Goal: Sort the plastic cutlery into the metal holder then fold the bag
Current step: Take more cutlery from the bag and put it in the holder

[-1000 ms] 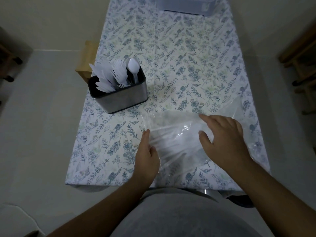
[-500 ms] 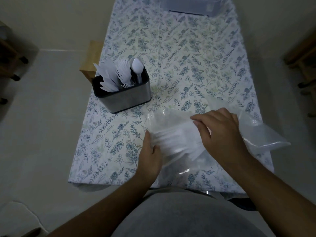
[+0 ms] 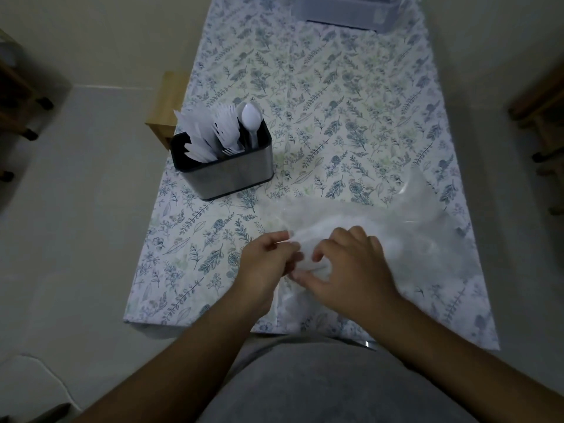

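Now that the clear bag (image 3: 351, 239), just right of the metal holder (image 3: 227, 169) with its cutlery (image 3: 219, 134), has been gathered, left hand (image 3: 265, 267) and right hand (image 3: 348, 270) pinch it: folding is underway

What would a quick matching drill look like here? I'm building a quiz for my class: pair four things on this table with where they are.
Things:
1. metal holder
2. plastic bag
3. white spoon
4. clear plastic container

Places:
A. far end of the table
B. under both hands, near edge
C. left side of the table
D. standing in the holder's right end

Pairs: 1-C, 2-B, 3-D, 4-A
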